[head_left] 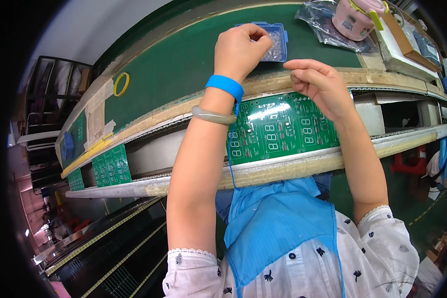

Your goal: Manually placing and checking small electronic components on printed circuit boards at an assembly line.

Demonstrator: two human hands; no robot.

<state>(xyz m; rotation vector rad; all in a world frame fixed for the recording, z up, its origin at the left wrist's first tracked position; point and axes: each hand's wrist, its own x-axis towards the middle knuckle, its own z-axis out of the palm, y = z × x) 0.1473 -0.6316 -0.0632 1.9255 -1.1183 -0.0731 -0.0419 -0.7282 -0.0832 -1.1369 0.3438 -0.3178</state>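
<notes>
Over the near left part of a small blue box [285, 38], my left hand [240, 51] has its thumb and fingers pinched together. Small clear parts [276, 48] fill the box; whether one is between those fingers is too small to tell. My right hand [322, 85] hangs just right of the box and above the far edge of a green circuit board [288, 130]. Its fingers are curled, with thumb and forefinger close together, and anything held there cannot be made out. White outlined digit shapes mark the board, which lies in the rail below both hands.
More green boards [111, 166] sit in the rail at left. A yellow tape ring [121, 84] lies on the green bench top [164, 69]. At far right are a pink bucket [356, 19], a clear plastic bag [328, 30] and a cardboard box [414, 37]. A blue cord [230, 164] hangs from my left wristband.
</notes>
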